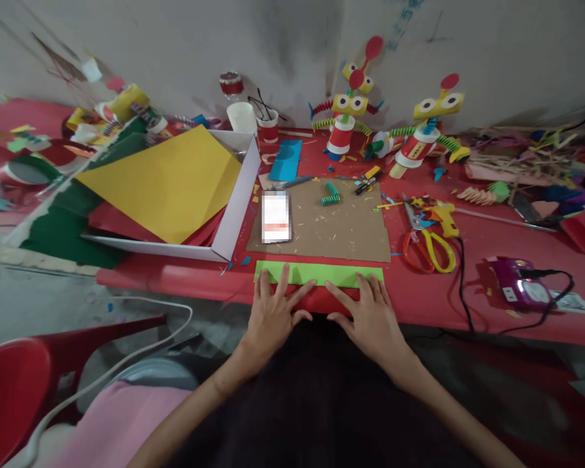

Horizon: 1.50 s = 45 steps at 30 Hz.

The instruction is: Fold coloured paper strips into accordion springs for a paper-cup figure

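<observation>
A long strip of lime-green paper lies flat along the front edge of the red-covered table. My left hand rests on its left part with fingers spread. On the right part lies my right hand, its fingers also stretched out and thumb pointing inward. Both hands press down with fingertips and grip nothing. Just beyond the strip is a brown cardboard sheet dotted with scraps. It carries a small folded green paper spring and a phone-like block whose face is blurred out.
Scissors and a yellow glue gun lie right of the cardboard, near a purple power strip with a black cord. A white box with coloured paper stands left. Paper-cup figures line the wall. A red chair is lower left.
</observation>
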Tool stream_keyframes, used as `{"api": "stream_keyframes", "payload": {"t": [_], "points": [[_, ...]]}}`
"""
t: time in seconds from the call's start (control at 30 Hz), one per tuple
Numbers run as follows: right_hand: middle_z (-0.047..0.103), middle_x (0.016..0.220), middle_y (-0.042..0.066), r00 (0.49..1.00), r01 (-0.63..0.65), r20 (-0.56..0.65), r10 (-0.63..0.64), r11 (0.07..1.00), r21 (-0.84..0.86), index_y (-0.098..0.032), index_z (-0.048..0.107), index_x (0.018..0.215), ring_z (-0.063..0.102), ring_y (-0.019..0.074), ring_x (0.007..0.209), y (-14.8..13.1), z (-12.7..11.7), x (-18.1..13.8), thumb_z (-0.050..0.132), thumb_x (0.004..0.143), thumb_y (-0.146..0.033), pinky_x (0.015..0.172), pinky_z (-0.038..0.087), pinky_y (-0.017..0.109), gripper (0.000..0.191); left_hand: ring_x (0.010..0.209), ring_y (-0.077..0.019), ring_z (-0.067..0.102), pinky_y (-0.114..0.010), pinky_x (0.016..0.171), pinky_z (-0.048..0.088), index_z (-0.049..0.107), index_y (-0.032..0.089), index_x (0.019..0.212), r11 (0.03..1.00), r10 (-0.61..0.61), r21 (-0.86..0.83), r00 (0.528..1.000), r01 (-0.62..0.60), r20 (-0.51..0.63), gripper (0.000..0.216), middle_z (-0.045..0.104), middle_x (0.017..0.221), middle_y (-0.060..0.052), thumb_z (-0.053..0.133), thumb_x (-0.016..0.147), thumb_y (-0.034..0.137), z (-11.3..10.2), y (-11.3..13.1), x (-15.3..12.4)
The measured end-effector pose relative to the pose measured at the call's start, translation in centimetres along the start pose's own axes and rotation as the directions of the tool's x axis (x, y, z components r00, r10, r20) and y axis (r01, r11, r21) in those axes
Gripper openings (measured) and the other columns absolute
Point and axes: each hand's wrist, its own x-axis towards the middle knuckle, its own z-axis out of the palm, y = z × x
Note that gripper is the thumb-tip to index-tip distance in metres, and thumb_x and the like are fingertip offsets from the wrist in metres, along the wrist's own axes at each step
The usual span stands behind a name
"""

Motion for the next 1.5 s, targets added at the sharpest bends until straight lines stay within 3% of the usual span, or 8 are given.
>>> {"api": "stream_keyframes", "payload": {"t": [0.43,0.7,0.87,1.0,1.13,1.2,1.37,1.5], "points": [[0.027,0.149,0.014,0.990,-0.111,0.064,0.122,0.982,-0.152,-0.042,0.022,0.140,0.026,0.0438,0.131,-1.2,1.0,-0.8,0.040,0.088,-0.051,0.093,0.013,0.075,0.057,0.136,-0.0431,0.017,-0.058,0.102,0.026,0.028,0.043,0.139,0.998,-0.022,-0.058,1.000,0.022,0.005,0.066,0.015,0.153,-0.012,0.050,0.077,0.056,0.1,-0.5,-0.2],[0.034,0.144,0.022,0.985,-0.145,0.069,0.161,0.969,-0.198,-0.018,0.034,0.140,0.028,0.0348,0.134,2.2,0.5,-2.7,0.036,0.092,-0.044,0.101,0.003,0.070,0.055,0.137,-0.0335,0.020,-0.050,0.109,0.019,0.031,0.022,0.142,0.997,-0.063,-0.050,0.998,0.063,0.007,0.071,0.021,0.150,-0.018,0.042,0.082,0.058,0.2,-2.5,-1.6],[0.044,0.139,0.015,0.985,-0.159,0.042,0.169,0.970,-0.182,-0.016,0.048,0.130,0.032,0.0355,0.130,3.8,-0.6,-2.7,0.039,0.092,-0.039,0.103,0.011,0.063,0.045,0.135,-0.0293,0.028,-0.050,0.111,0.011,0.028,0.009,0.142,0.988,-0.149,-0.038,0.989,0.148,-0.026,0.072,0.031,0.146,-0.018,0.038,0.086,0.054,0.1,-3.0,-2.5],[0.061,0.119,0.013,0.961,-0.275,0.024,0.277,0.960,-0.058,-0.017,0.060,0.112,0.049,0.0316,0.107,4.1,-1.2,-0.1,0.044,0.089,-0.043,0.090,0.035,0.049,0.038,0.129,-0.0305,0.038,-0.049,0.109,0.019,0.052,0.009,0.126,0.972,-0.232,-0.034,0.973,0.231,-0.023,0.054,0.047,0.136,-0.017,0.038,0.089,0.046,-0.8,-2.7,-1.1],[0.063,0.106,0.013,0.930,-0.362,0.085,0.358,0.931,0.044,-0.016,0.056,0.115,0.052,0.0314,0.095,5.1,-0.5,2.1,0.060,0.079,-0.041,0.077,0.040,0.043,0.043,0.123,-0.0310,0.044,-0.046,0.108,0.023,0.067,0.011,0.101,0.955,-0.292,-0.058,0.955,0.289,-0.044,0.033,0.063,0.116,-0.015,0.045,0.086,0.030,-1.7,-2.8,1.1],[0.064,0.096,0.011,0.938,-0.337,0.135,0.319,0.931,0.139,-0.017,0.060,0.098,0.053,0.0280,0.090,5.8,-0.1,2.6,0.063,0.076,-0.036,0.078,0.040,0.041,0.029,0.125,-0.0309,0.042,-0.046,0.106,0.027,0.065,0.012,0.105,0.963,-0.241,-0.126,0.970,0.237,-0.022,0.030,0.062,0.118,-0.013,0.049,0.082,0.022,-1.7,-3.0,2.1],[0.062,0.095,0.004,0.982,-0.182,0.122,0.141,0.867,0.464,-0.020,0.055,0.076,0.054,0.0199,0.091,6.6,0.0,3.3,0.060,0.074,-0.016,0.082,0.040,0.032,0.007,0.126,-0.0255,0.039,-0.043,0.103,0.032,0.041,0.019,0.135,0.933,-0.018,-0.358,0.996,0.048,0.085,0.063,0.053,0.132,-0.008,0.052,0.073,0.010,-1.3,-3.7,4.3],[0.062,0.084,0.001,0.989,-0.125,0.132,0.065,0.850,0.512,-0.021,0.055,0.073,0.056,0.0183,0.084,6.5,-0.6,3.7,0.056,0.076,-0.017,0.076,0.041,0.031,0.005,0.116,-0.0259,0.046,-0.044,0.100,0.032,0.051,0.023,0.125,0.941,0.015,-0.334,0.979,0.054,0.201,0.056,0.057,0.121,-0.008,0.055,0.070,0.013,-2.0,-3.5,5.7]]}}
